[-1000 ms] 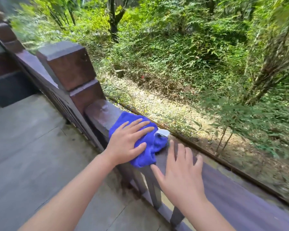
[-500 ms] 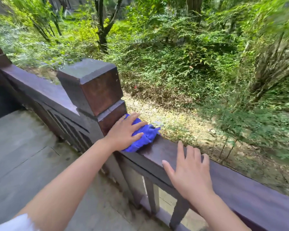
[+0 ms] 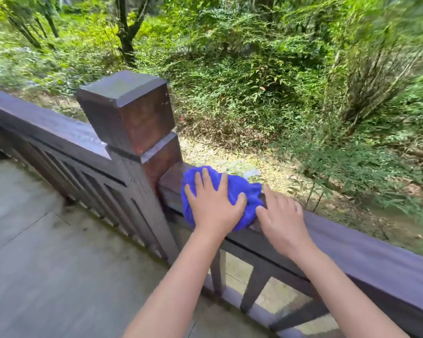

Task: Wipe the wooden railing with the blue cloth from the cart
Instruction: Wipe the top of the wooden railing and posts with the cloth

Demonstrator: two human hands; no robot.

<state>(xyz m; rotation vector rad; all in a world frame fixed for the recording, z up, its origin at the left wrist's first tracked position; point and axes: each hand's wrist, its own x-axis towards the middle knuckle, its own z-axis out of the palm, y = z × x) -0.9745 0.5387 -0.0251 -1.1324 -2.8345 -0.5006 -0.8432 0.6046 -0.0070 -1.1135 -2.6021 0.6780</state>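
The blue cloth (image 3: 242, 191) lies bunched on the top of the dark wooden railing (image 3: 366, 254), just right of a square post (image 3: 130, 111). My left hand (image 3: 211, 203) presses flat on the cloth with fingers spread. My right hand (image 3: 282, 218) rests on the rail right beside it, fingers apart, its thumb and forefinger touching the cloth's right edge. The cloth hangs a little over the near side of the rail. The cart is not in view.
The railing continues left of the post (image 3: 34, 120) with slatted balusters (image 3: 83, 176) below. A grey stone floor (image 3: 47, 264) lies on my side. Beyond the rail the ground drops to leaf litter, shrubs and trees (image 3: 125, 32).
The view has swung, so the post now stands more to the left. My right hand has slid left along the rail up to the cloth. My left hand stays pressed on the cloth.
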